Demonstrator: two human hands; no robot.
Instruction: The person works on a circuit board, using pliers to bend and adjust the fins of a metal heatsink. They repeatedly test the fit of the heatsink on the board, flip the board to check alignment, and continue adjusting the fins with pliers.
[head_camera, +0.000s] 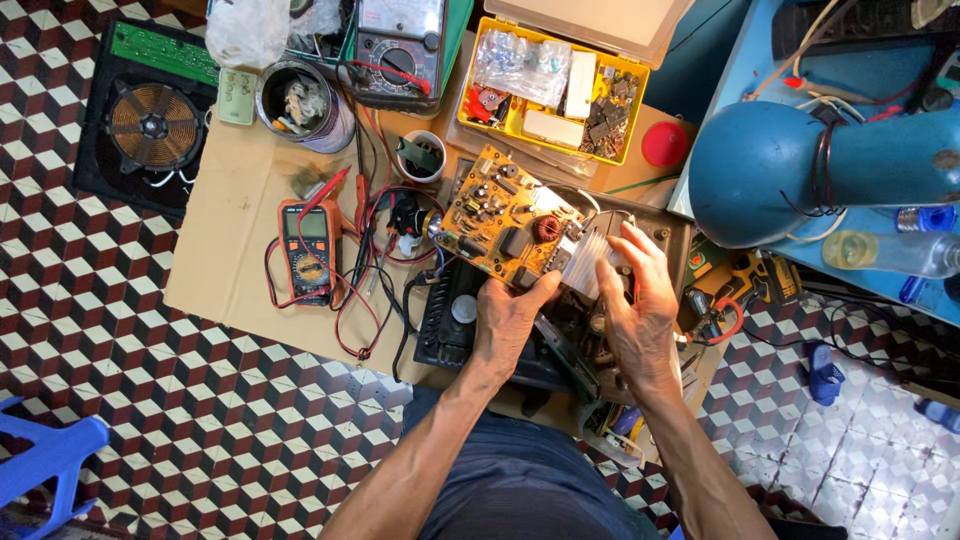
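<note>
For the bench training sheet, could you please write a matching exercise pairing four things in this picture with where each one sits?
Things:
1. circuit board
2. orange multimeter
3. yellow parts box
4. copper coil

Places:
A. on the tiled floor, far left, inside an opened black casing
B. at the top, lid open, components inside
C. on the cardboard sheet, left of the hands
D. held by the left hand and right hand

Pairs: 1-D, 2-C, 3-B, 4-A

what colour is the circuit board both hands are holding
Yellow-orange circuit board, held by the left hand and right hand; shown in the head view.
</note>
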